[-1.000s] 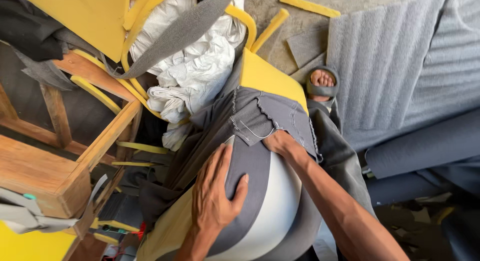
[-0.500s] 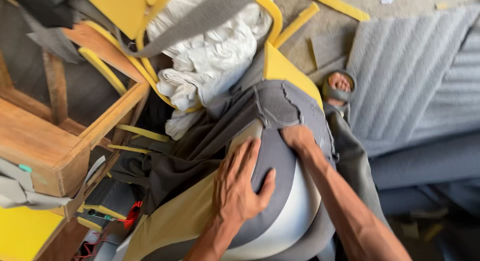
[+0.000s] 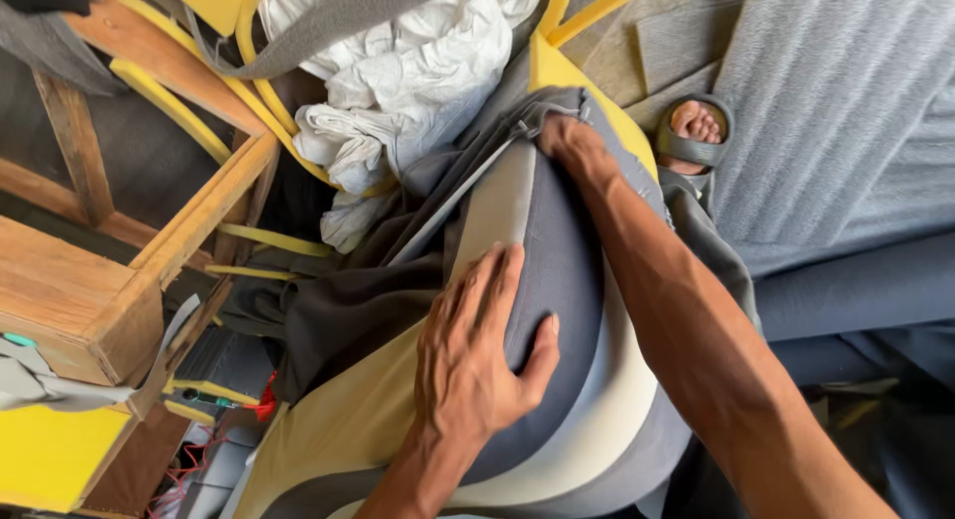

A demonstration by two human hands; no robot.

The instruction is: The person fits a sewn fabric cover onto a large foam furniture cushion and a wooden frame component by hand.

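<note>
Nearest, the left hand (image 3: 477, 365) lies flat with fingers spread on the grey fabric cover (image 3: 557, 250), pressing it down against the foam cushion (image 3: 607, 419), seemingly to keep the cloth taut. Beyond it, the right hand (image 3: 569, 141) grips the cover's seamed edge at the cushion's far corner, fingers curled and pinched on the cloth. That cushion rests on the person's lap, its long axis running from the lower left up toward a sandalled foot (image 3: 693, 131). Crumpled white wadding (image 3: 398, 71) lies behind, with a wooden frame (image 3: 109, 280) at left.
</note>
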